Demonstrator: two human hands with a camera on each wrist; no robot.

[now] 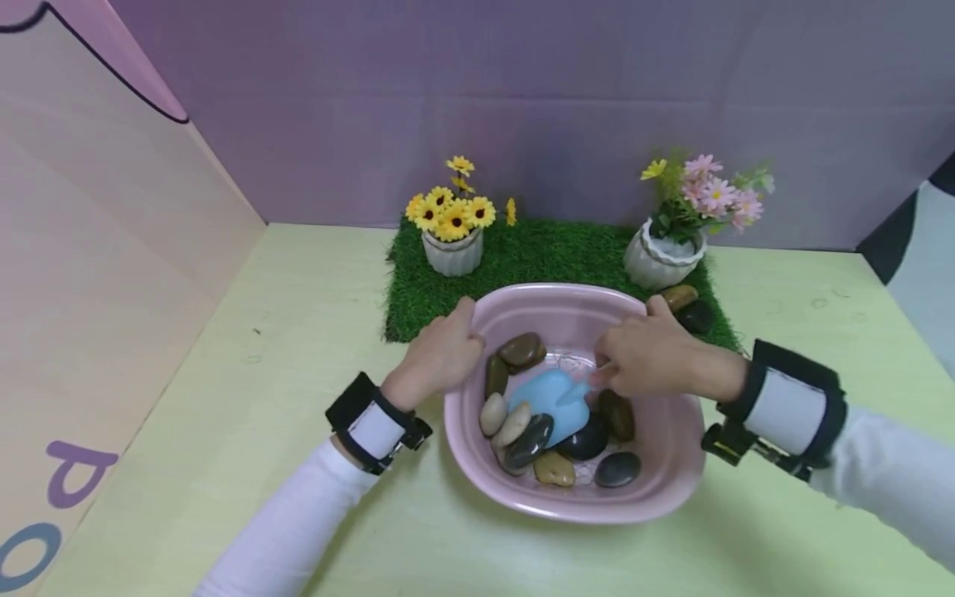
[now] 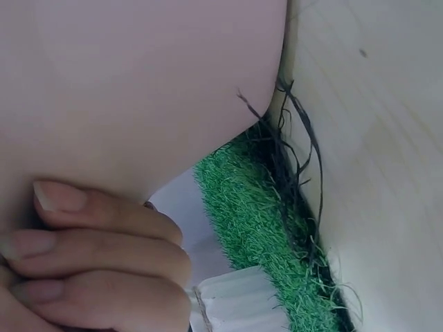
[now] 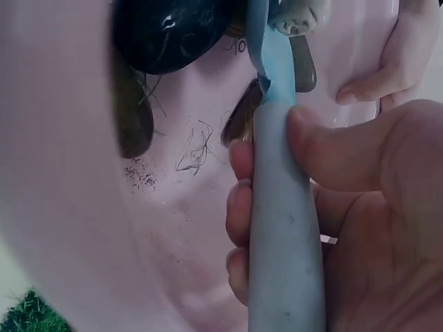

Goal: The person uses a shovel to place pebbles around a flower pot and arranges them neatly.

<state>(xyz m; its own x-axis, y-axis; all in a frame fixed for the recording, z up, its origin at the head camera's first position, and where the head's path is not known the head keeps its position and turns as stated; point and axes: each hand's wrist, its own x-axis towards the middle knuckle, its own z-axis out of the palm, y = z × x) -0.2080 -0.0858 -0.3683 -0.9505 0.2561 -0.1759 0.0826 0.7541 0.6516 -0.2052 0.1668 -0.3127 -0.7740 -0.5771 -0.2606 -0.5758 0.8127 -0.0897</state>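
The pale blue plastic scoop (image 3: 284, 228) is gripped by right-hand fingers (image 3: 239, 207), seen clearly only at the wrist; the round pink plastic basin (image 1: 656, 489) rim is clasped by left-hand fingers (image 2: 97, 249).

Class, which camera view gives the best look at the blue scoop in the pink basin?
The head view: it shows the whole blue scoop lying among the stones in the pink basin, with the right hand gripping its handle. The right wrist view shows only the handle and a sliver of blade. The left wrist view shows none of it.
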